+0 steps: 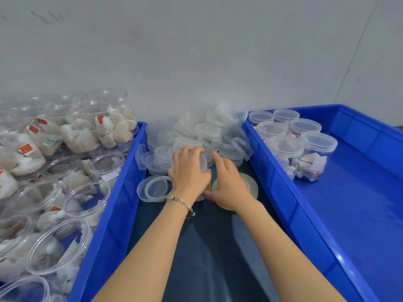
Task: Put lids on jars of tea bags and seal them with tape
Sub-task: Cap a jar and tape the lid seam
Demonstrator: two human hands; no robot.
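Blue bin (104, 214) at far left, crowded with open jars of tea bags (65, 192), unlidded. Just right, on dark table (207, 258), a loose lid (152, 188) beside left hand (188, 173), bracelet (182, 202) at wrist, fingers curled over a clear jar (204, 163). Behind, a heap of lids (207, 131). Right hand (229, 182) flat on tape roll (250, 182), index finger stretched out, thumb toward the jar. Far right, second blue bin (359, 192) with lidded jars (305, 138).
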